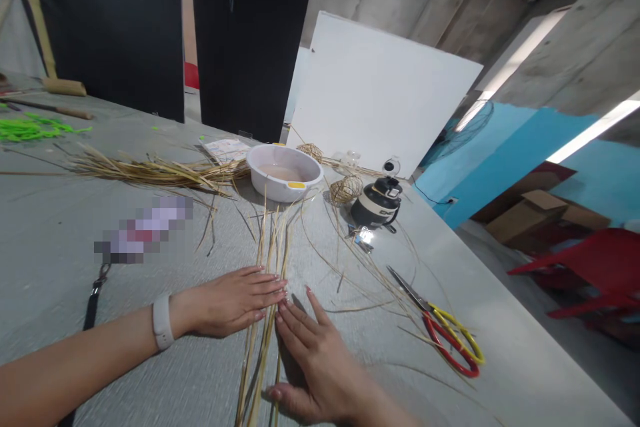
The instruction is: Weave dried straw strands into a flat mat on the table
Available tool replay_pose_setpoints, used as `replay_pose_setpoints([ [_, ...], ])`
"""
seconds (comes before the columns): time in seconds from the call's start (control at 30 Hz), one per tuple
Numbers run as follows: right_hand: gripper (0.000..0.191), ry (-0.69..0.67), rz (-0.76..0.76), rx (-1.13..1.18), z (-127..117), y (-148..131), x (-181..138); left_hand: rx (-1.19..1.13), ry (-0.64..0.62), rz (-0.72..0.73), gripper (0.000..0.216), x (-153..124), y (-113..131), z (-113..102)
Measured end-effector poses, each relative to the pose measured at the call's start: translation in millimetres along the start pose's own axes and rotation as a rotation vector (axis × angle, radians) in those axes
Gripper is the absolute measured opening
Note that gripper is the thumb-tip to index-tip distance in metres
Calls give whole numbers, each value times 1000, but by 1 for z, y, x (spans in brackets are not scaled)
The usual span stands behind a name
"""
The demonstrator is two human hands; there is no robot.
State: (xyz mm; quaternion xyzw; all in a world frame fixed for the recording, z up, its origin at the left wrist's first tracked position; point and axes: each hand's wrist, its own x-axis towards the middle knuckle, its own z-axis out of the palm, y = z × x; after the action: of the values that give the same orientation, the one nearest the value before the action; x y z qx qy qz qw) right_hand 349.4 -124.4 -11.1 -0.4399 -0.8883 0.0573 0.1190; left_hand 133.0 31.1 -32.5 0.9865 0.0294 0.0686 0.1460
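Inspecting strips (273, 240), we judge them light, springy, best held mid-length, left grip (235, 300) and right grip (320, 350) uncurled, unclamped

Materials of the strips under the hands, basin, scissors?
Strips: likely split bamboo or cane; tan, thin, fibrous-looking.
Basin: probably plastic; smooth, whitish, moulded-looking rim.
Scissors: blades look steel, greyish sheen; glossy handles, red and yellow, perhaps plastic.

Strips (271, 240) were straw-yellow. Scissors (427, 307) had one red handle, one yellow. Basin (265, 187) was white with yellow tabs. Jug (374, 209) was black with a cream band. Counter (195, 377) was grey, finely streaked. Wristband (163, 322) was pale grey, string (27, 127) neon green.
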Motion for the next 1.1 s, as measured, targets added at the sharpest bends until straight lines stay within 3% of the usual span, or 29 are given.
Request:
replay_pose_setpoints([
  [0.47, 80, -24, 35, 2, -2, -4, 3, 3, 7, -14, 52, 0, 0, 2],
  [1.1, 76, 56, 46, -44, 9, -8, 4, 14, 21, -25, 50, 0, 4, 0],
])
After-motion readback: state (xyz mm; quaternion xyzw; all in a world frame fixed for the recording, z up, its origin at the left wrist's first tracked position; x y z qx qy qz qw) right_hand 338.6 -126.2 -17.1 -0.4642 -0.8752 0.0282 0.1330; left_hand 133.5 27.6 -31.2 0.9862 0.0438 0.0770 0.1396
